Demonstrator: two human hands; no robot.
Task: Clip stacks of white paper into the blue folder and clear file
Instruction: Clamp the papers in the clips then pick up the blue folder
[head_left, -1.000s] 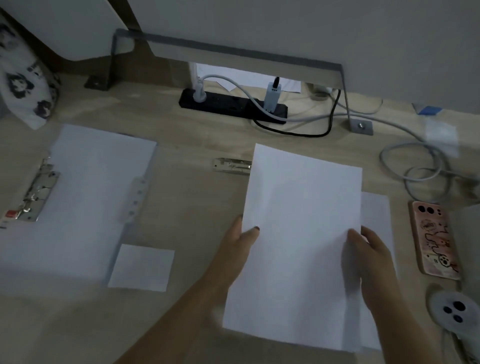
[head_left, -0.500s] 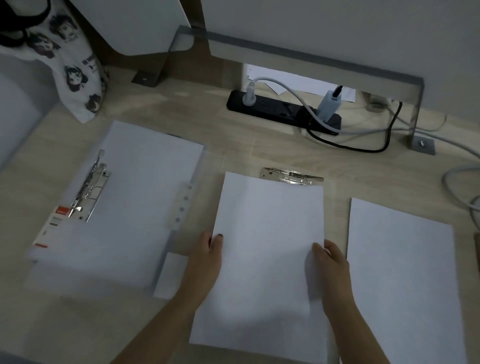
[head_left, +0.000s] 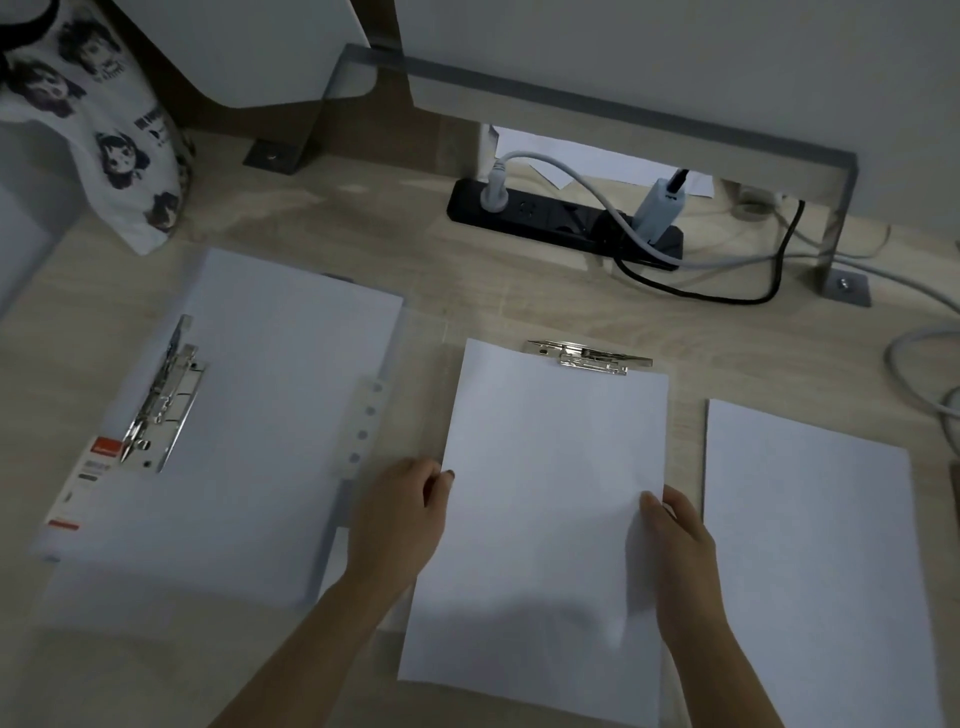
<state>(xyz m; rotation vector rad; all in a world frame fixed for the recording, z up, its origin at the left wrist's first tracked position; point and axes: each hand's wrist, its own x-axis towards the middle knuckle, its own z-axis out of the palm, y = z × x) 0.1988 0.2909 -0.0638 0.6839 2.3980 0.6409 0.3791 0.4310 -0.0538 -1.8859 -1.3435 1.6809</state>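
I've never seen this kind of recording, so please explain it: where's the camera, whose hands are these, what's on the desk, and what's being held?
No machine here: a person works with bare hands, and one camera worn on their head looks down at a wooden desk. The left hand and right hand each grip a side edge of a white paper stack, whose top edge meets a metal clip. To the right lies a second paper stack. To the left lies a folder with paper and its own lever clip. At the back are a black power strip and a printed bag.
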